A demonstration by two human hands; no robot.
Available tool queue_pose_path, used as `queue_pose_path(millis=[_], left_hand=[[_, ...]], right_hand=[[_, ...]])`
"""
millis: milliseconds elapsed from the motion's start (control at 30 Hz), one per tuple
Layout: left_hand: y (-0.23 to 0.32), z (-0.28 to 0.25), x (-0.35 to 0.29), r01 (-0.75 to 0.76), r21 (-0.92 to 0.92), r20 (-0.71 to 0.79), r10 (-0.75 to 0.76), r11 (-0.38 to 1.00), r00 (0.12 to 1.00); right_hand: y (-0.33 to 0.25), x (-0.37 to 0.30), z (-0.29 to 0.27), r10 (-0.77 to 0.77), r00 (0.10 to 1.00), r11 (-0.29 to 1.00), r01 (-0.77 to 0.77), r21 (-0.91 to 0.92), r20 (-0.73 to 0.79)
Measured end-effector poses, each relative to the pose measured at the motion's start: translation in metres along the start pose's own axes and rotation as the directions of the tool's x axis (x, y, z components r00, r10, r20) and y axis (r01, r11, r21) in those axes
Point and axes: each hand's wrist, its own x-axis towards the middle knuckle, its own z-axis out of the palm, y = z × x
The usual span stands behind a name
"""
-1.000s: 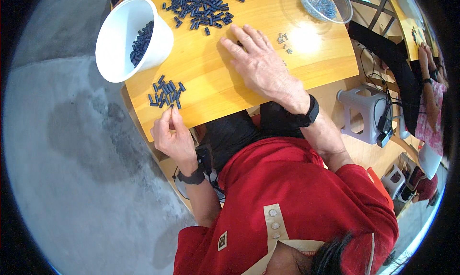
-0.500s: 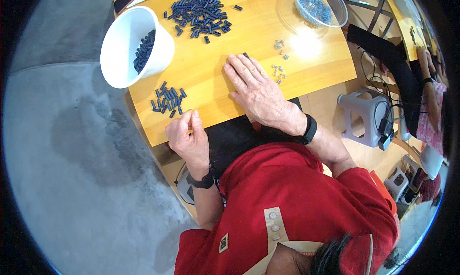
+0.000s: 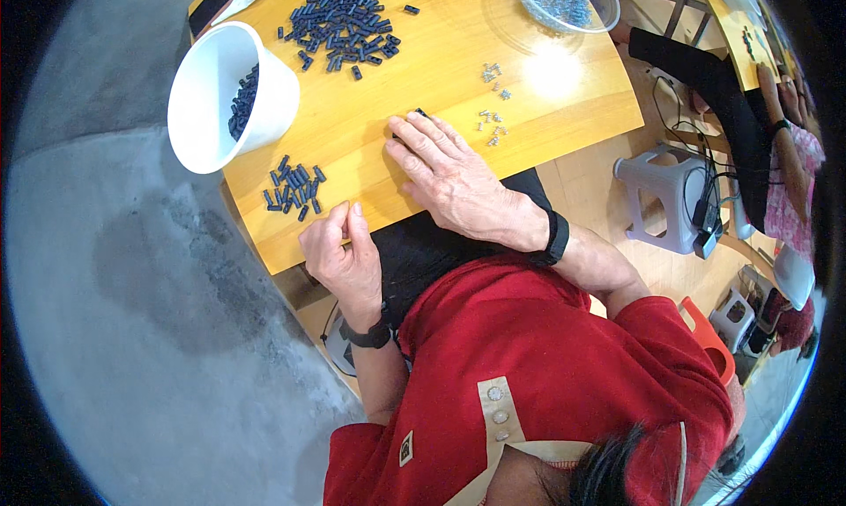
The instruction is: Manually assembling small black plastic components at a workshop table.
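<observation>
My right hand [image 3: 449, 180] lies palm down on the wooden table [image 3: 352, 110], fingers stretched out. A small black block [image 3: 421, 112] peeks out at its fingertips, and something dark shows beside the fingers; whatever else is under the palm is hidden. My left hand [image 3: 344, 255] is curled closed at the table's near edge, thumb against the bent forefinger. What it holds, if anything, cannot be made out. Just beyond it sits a small pile of black blocks [image 3: 293, 187]. Small metal screws [image 3: 491, 123] lie scattered to the right of my right hand.
A large heap of black blocks [image 3: 339, 26] covers the far left of the table. A white bucket [image 3: 278, 88] with more blocks leans at the left edge. A clear bowl [image 3: 608, 13] of small metal parts stands far right. A plastic stool [image 3: 661, 184] and another person's arm [image 3: 780, 110] are at right.
The view has shifted slightly, so the table things appear further left. My right hand has slid a little toward me, the black block at its fingertips moving with it. My left hand stays closed.
</observation>
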Motion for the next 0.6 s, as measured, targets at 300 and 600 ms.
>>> queue_pose_path(millis=[300, 600], left_hand=[[0.007, 0.004, -0.001, 0.016, -0.056, 0.012, -0.016, 0.998, 1.0], [0.016, 0.025, 0.002, 0.022, 0.013, 0.066, -0.023, 1.0, 0.998]], right_hand=[[0.015, -0.011, -0.033, 0.086, 0.958, 0.995, -0.096, -0.022, -0.273], [0.018, 0.002, -0.036, 0.171, 0.917, 0.985, -0.15, 0.086, -0.361]])
